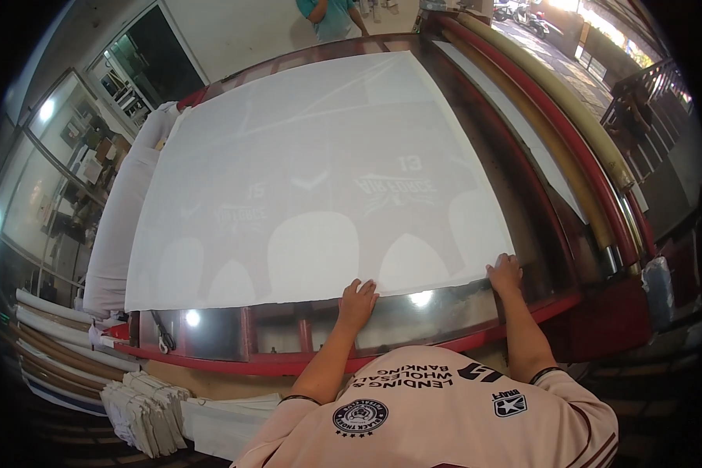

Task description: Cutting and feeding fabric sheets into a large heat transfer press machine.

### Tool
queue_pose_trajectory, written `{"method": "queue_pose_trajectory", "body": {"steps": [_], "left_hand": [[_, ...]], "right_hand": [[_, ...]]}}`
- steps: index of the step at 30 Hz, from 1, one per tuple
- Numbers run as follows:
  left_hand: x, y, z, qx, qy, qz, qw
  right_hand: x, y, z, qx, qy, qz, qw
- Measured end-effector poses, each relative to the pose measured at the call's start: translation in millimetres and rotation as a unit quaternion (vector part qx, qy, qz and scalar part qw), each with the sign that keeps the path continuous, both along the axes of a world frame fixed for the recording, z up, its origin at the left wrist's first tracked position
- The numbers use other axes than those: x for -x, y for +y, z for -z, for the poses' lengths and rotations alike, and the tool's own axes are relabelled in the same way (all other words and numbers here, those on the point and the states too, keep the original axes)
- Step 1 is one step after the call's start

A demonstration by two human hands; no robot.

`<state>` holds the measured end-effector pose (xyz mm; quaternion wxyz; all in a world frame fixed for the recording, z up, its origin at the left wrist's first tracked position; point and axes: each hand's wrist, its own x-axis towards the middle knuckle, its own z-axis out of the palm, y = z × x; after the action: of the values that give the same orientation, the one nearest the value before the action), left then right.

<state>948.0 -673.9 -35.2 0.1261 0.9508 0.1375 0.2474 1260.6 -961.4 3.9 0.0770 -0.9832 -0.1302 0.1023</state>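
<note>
A large white sheet, seemingly fabric (316,140), lies spread over a glass-topped table with a red frame (269,364). Faint mirrored and upside-down prints show through it: garment-panel shapes, lettering and numbers. My left hand (358,304) is at the sheet's near edge, right of its middle, fingertips resting on top. Whether it pinches the edge is unclear. At the near right corner my right hand (505,275) has its thumb and fingers around the sheet's edge. Scissors with dark handles (164,334) lie on the glass near the front left corner.
A thick white fabric roll (120,228) runs along the table's left side. Long red (553,128) and tan rollers (588,123) line the right. Below left are stacked tubes (64,345) and bundled white cloth or paper (146,412). A person (330,17) stands beyond the far edge.
</note>
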Motion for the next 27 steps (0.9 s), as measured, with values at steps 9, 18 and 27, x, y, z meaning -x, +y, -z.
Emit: {"method": "queue_pose_trajectory", "body": {"steps": [9, 18, 27], "left_hand": [[-7, 11, 16, 0.043, 0.031, 0.067, 0.996], [-3, -13, 9, -0.026, -0.014, 0.012, 0.999], [0, -9, 15, 0.008, -0.015, 0.027, 0.999]], "right_hand": [[-2, 0, -3, -0.007, 0.022, 0.013, 1.0], [-76, 141, -101, 0.028, 0.036, -0.282, 0.958], [-76, 341, -277, 0.008, -0.019, -0.305, 0.952]]}}
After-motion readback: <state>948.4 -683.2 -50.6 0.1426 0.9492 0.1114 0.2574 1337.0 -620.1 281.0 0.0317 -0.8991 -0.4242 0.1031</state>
